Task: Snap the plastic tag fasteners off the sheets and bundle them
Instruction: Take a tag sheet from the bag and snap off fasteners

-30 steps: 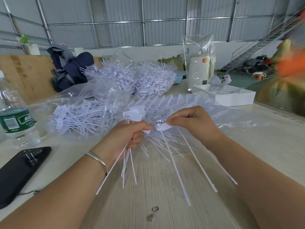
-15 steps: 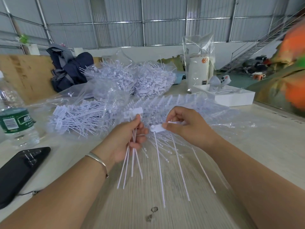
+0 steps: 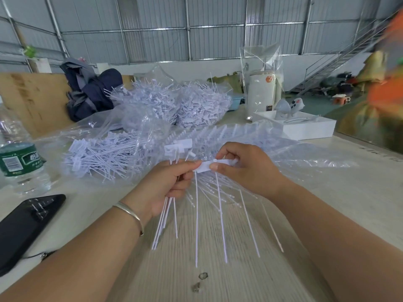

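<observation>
Your left hand (image 3: 165, 186) grips a small bundle of white tag fasteners (image 3: 169, 216) — fingers curled tight around the stems. Your right hand (image 3: 244, 168) pinches a fastener's flat head (image 3: 204, 167) between thumb and forefinger, just beside the left fingertips.

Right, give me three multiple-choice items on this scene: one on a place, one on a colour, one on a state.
1. Where does the black phone lie on the table?
A. by the left forearm
B. on the white box
C. under the right hand

2. What colour is the water bottle label?
A. red
B. green
C. yellow

3. What is the left hand doing?
A. lying flat
B. holding the bottle
C. gripping a bundle of fasteners

A: the phone lies at the table's left edge. B: the label is green. C: the stems hang below the curled fingers.
</observation>
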The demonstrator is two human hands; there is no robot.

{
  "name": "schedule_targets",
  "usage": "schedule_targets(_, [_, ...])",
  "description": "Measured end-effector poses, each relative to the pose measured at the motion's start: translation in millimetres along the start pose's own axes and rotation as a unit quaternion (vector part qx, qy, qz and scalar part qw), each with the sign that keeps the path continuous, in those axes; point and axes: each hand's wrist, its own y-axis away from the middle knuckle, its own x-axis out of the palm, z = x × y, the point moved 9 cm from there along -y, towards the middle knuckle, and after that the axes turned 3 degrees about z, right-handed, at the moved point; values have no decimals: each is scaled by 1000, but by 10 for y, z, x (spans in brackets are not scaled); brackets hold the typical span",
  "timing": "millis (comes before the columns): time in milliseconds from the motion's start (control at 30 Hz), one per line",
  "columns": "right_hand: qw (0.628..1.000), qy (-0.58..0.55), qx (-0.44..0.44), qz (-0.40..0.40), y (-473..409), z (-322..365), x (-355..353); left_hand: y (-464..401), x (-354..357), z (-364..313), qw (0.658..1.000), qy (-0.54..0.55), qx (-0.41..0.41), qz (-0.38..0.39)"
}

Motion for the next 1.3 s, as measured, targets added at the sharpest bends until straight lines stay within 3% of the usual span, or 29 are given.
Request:
schedule_targets(267, [997, 6, 76, 23, -16, -154, 0, -4, -15, 48, 997, 81, -20, -6])
schedule_targets(467, [973, -178, 102, 104, 19, -160, 59, 45, 101, -1, 997, 48, -3, 65])
schedule_targets(700, [958, -208, 90, 175, 92, -86, 240, 121, 376, 17, 982, 90, -17, 162])
schedule_targets(900, [959, -257, 75, 98, 43, -9, 165, 43, 286, -9, 983, 142, -12, 112])
schedule_targets(1100, [954, -287, 82, 37, 23, -91, 80, -7, 104, -20, 994, 98, 1, 46])
schedule_targets(1300, [950, -296, 88, 44, 22, -111, 69, 5, 20, -56, 1000, 1, 14, 13])
